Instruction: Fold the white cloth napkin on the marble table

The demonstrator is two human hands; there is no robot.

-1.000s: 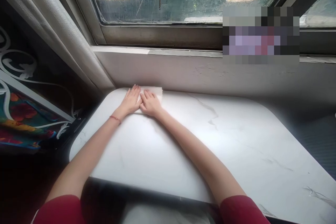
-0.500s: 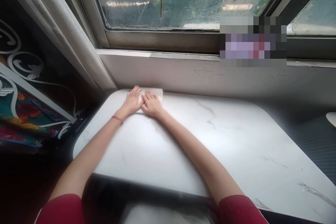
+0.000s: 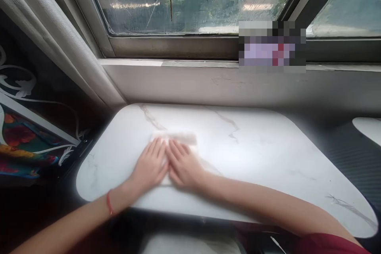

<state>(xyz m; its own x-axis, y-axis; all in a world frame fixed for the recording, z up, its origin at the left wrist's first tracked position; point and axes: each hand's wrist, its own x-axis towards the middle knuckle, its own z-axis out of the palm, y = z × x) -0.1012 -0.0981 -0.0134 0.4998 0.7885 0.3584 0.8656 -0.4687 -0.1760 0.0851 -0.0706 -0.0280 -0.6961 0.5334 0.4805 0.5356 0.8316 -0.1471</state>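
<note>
A white cloth or paper towel (image 3: 187, 138), blurred by motion, lies on the white marble-patterned tabletop (image 3: 262, 147). My left hand (image 3: 151, 162) rests flat on its left part with the fingers stretched out. Beside it, my right hand (image 3: 183, 162) presses flat on the middle of the cloth, fingers extended forward. The two hands touch or nearly touch at their inner edges. Much of the cloth is hidden under both palms. Around my left wrist is a thin red bracelet (image 3: 109, 202).
Behind the table runs a low wall (image 3: 178, 81) under a window (image 3: 202, 0). A light curtain (image 3: 59, 35) hangs at the left, near a white scrollwork frame (image 3: 38, 115) with colourful fabric. A ribbed dark surface (image 3: 348, 151) lies to the right.
Both hands have slid the cloth from the table's back edge towards me, to around the middle of its left half. The view has shifted slightly.
</note>
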